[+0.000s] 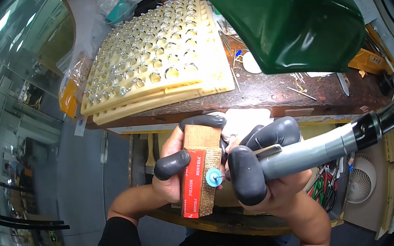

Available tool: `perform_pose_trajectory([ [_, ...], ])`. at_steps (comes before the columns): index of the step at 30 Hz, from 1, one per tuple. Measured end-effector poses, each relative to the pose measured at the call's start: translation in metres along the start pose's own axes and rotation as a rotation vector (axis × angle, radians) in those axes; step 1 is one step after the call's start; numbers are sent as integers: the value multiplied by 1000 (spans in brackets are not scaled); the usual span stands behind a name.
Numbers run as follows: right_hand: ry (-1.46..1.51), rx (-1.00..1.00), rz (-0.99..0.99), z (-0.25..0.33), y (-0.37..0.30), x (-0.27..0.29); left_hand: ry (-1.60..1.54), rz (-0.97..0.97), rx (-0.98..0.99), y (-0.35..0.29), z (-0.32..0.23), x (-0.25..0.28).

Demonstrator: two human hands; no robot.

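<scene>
Worn dark-wood worktop (260, 94) lies behind. Head view: below it, the left grip (165, 186) clasps a brown, red-labelled rectangular block (193, 182), probably stiff and light, best held by its sides; the right grip (269, 195) grasps a silver cylindrical handpiece (309, 155), its round blue disc (213, 176) overlapping the block.

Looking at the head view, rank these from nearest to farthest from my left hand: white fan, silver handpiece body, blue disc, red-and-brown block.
From your left hand:
1. Red-and-brown block: held in it.
2. Blue disc: over the block's right side.
3. Silver handpiece body: farther right, in your right hand.
4. White fan: far right.
</scene>
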State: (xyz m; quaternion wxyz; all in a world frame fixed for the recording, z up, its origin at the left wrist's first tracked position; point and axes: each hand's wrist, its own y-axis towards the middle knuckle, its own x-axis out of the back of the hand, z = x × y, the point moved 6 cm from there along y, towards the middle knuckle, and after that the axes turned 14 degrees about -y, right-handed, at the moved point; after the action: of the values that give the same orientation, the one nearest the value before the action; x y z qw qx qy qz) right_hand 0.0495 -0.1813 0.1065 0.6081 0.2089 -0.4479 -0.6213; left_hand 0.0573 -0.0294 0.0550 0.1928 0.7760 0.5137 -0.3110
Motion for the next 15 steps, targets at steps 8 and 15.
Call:
perform_pose_trajectory([
  [8, 32, -66, -16, 1, -1, 4, 3, -24, -1, 0, 1, -4],
  [15, -3, 80, -17, -2, -5, 2, 5, -20, -9, 0, 1, -4],
])
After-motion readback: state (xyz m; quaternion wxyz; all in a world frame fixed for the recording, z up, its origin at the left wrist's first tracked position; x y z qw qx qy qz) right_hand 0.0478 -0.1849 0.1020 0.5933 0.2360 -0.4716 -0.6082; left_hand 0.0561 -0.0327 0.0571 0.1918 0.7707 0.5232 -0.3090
